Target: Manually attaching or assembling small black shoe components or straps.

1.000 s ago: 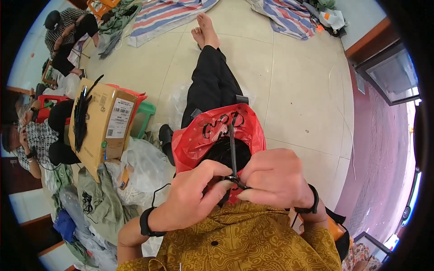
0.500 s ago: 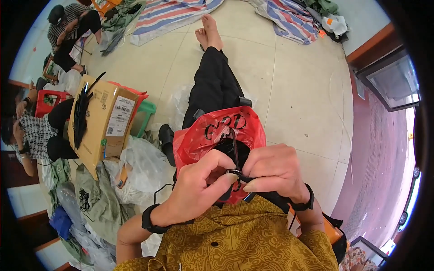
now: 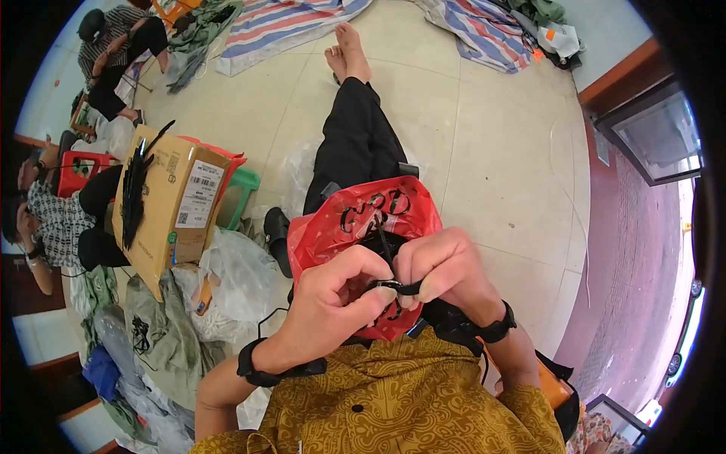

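Note:
Above the red plastic bag (image 3: 321,238) on my lap, both hands work on a thin black strap (image 3: 411,288) with a small dark ring or buckle (image 3: 389,284). My left hand (image 3: 329,303) pinches the ring side between thumb and index finger. My right hand (image 3: 446,272) is closed on the strap just to the right, with the thumb pressed against the fingers. One narrow black length (image 3: 383,238) runs up from the hands over the bag. Inside the bag lie more black pieces, partly covered by my hands. Finer detail of the ring is too small to tell.
A cardboard box (image 3: 160,253) at my left carries a bundle of black strips (image 3: 137,193). Beside it are a green stool (image 3: 240,198), clear plastic bags (image 3: 238,265) and grey-green cloth (image 3: 162,318). Two people sit at the far left. Striped sheeting (image 3: 287,26) covers the floor ahead.
My right hand has shifted slightly up, its fingers now turned more upright. A short stretch of strap shows between the hands. My left hand stays almost in place.

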Motion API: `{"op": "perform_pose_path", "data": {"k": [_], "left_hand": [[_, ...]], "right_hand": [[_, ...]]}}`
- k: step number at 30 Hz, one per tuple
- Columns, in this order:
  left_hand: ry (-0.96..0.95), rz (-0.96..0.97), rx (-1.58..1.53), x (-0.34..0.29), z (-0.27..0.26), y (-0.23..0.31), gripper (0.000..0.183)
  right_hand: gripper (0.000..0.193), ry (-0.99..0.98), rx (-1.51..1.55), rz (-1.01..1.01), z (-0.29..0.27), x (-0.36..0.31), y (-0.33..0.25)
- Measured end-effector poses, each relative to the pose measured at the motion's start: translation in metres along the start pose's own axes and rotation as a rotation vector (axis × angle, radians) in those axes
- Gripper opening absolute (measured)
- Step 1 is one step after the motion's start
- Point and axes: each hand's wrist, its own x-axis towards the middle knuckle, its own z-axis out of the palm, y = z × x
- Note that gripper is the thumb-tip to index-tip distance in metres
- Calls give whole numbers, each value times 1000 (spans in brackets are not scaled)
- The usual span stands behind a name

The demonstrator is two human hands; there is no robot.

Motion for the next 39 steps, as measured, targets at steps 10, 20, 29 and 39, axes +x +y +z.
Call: {"op": "perform_pose_path", "data": {"k": [10, 20, 29, 39], "left_hand": [[65, 11, 156, 0, 0, -3, 10], [46, 44, 312, 1, 0, 1, 11], [41, 689, 1074, 7, -1, 5, 30], [-101, 849, 1021, 14, -4, -6, 31]], "right_hand": [[6, 13, 233, 70, -3, 4, 10], [3, 27, 163, 93, -2, 3, 11], [10, 72, 5, 62, 2, -4, 0], [9, 106, 188, 159, 2, -10, 4]]}}
